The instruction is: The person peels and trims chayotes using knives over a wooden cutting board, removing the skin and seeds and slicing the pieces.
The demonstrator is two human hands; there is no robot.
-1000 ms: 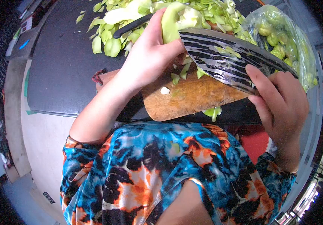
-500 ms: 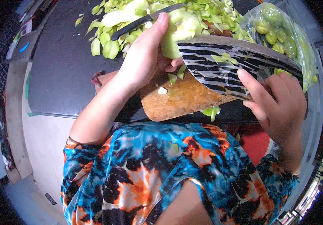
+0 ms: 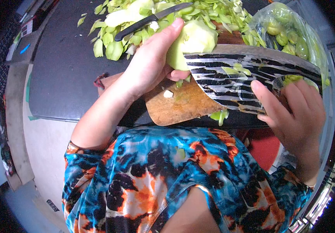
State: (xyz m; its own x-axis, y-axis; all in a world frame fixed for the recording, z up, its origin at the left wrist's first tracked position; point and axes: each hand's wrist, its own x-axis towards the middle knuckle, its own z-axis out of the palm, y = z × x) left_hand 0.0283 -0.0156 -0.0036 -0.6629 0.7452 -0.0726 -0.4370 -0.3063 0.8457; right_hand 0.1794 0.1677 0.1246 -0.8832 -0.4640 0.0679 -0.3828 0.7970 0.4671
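Note:
My left hand [image 3: 154, 58] is wrapped round a peeled pale green vegetable [image 3: 198, 37], thumb on top and fingers beneath. My right hand [image 3: 297, 106] grips a wide knife [image 3: 229, 77] with black and silver stripes, its index finger laid along the flat of the blade. Green scraps stick to that blade. The knife's far end touches or overlaps the vegetable's near right side; exact contact is hidden. Below both is a wooden cutting board [image 3: 175, 108] with a small white bit [image 3: 168, 94] and a few green scraps on it.
A large heap of green peelings [image 3: 113, 46] covers the back of the black table [image 3: 66, 77]. A small black-handled knife [image 3: 152, 20] rests on the heap. At the back right stands a clear plastic bag [image 3: 292, 33] of green vegetables. Green scraps [image 3: 220, 116] lie by the board's front edge.
My right hand and the wide knife have shifted slightly right and down. The vegetable has turned or moved a little right in my left hand, showing more of its pale face.

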